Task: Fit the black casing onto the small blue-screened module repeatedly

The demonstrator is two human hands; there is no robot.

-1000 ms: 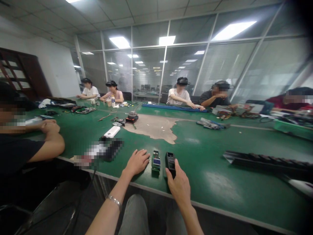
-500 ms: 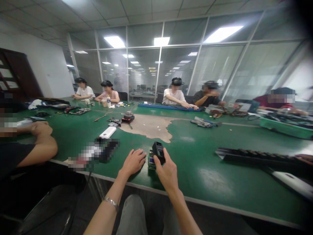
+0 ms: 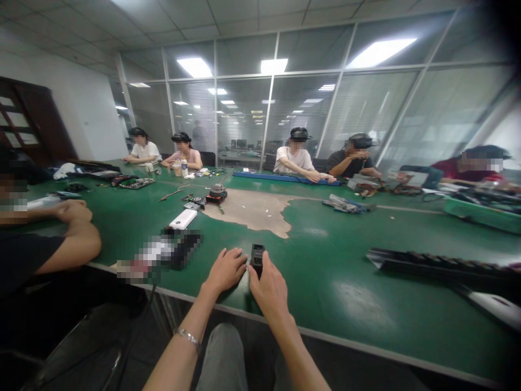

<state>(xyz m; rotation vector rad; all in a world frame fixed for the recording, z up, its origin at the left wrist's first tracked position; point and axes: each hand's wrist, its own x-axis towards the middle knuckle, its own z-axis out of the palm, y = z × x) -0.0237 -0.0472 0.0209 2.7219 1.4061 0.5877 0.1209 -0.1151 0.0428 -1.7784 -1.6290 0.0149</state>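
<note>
My right hand (image 3: 271,285) grips a small black boxy electronic part (image 3: 257,256) with recessed openings on its top face. The thumb presses one side and the fingers wrap the other. It stands low over the green table (image 3: 325,282) close to the front edge; whether its base touches the surface is hidden by my hand. Just to the left, my left hand (image 3: 228,269) lies palm down on the tabletop, fingers stretched out and holding nothing. Its fingertips come near the black part.
Beyond my hands are a worn brown patch (image 3: 252,209), a white power bank-like case (image 3: 183,219) and a round-topped device (image 3: 217,193). A long black slotted strip (image 3: 431,266) lies right, before a green basket (image 3: 480,213). A co-worker's arm (image 3: 77,228) rests at left; others sit opposite.
My right hand has turned the black part more upright and brought it slightly left. The green circuit board seen under it is now hidden. The left hand stays flat on the table.
</note>
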